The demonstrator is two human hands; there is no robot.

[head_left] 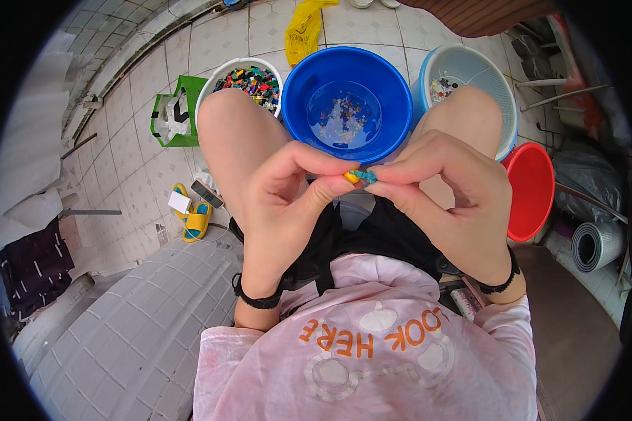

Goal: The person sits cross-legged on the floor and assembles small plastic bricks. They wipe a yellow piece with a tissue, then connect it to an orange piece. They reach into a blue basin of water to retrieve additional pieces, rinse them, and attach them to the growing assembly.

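Over the near rim of a blue basin (400,91), my two hands meet fingertip to fingertip. Between the thumb and forefinger of my left hand (281,200) is a small yellow plastic piece (351,177). My right hand (456,182) pinches a small teal plastic piece (366,175) that touches the yellow one; whether they are joined I cannot tell. Water stands in the basin, with many tiny coloured pieces (344,116) at the bottom. Behind my left knee, a white tub (221,70) holds a heap of mixed toy bricks (256,85).
To the right, a pale strainer basket (477,63) holds a few small pieces, with a red bucket (530,193) nearer me. A green bag (178,116), yellow slippers (197,222) and a phone (208,194) lie left. A yellow plastic bag (303,31) is beyond the basin.
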